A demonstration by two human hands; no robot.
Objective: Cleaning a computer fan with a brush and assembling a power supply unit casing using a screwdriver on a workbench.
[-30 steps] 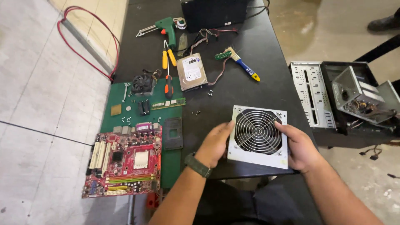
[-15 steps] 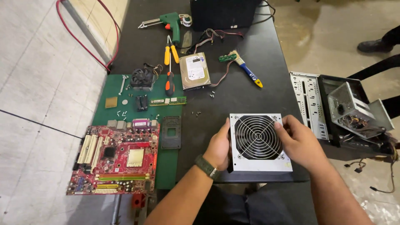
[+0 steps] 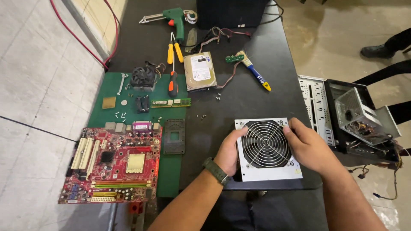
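A grey metal power supply box (image 3: 266, 147) with a round fan grille on top rests near the front edge of the black table (image 3: 252, 100). My left hand (image 3: 228, 150), with a dark watch on its wrist, grips the box's left side. My right hand (image 3: 309, 147) lies over its right side, fingers on the grille's edge. To the left, a red motherboard (image 3: 113, 164) lies partly on a green mat (image 3: 169, 173).
On the mat and table lie a black cooler fan (image 3: 142, 77), a memory stick (image 3: 171, 103), a black socket frame (image 3: 174, 136), a hard drive (image 3: 199, 71), screwdrivers (image 3: 173, 82), pliers (image 3: 174, 48), a brush (image 3: 254, 72) and loose screws. An open computer case (image 3: 347, 117) stands right.
The camera view has shifted slightly. The power supply has slid a little nearer to me, and my right hand has moved further over the fan grille.
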